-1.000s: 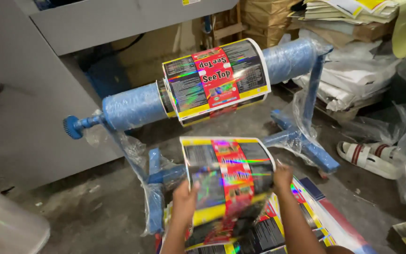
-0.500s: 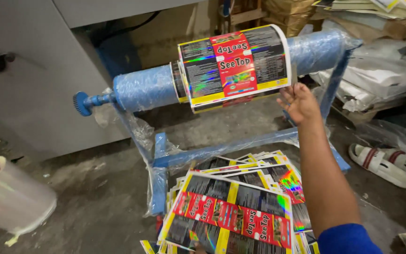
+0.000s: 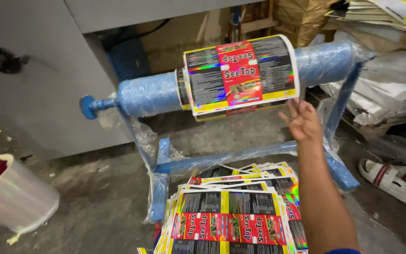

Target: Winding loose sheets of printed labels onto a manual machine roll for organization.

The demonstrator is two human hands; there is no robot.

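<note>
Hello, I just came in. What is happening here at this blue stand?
A person's right hand reaches up to the lower edge of a printed sheet that wraps a blue roller on a blue stand. The fingers are open and seem to touch the edge, not grip it. A stack of similar sheets lies on the floor below. The left hand is out of view.

A print workshop: stacked printed sheets [image 3: 231,221] (glossy, multicoloured), a grey machine [image 3: 38,70], concrete floor [image 3: 95,207].

Head cam only, looks down-fwd from standing height at blue roller stand [image 3: 254,155], fairly near.
</note>
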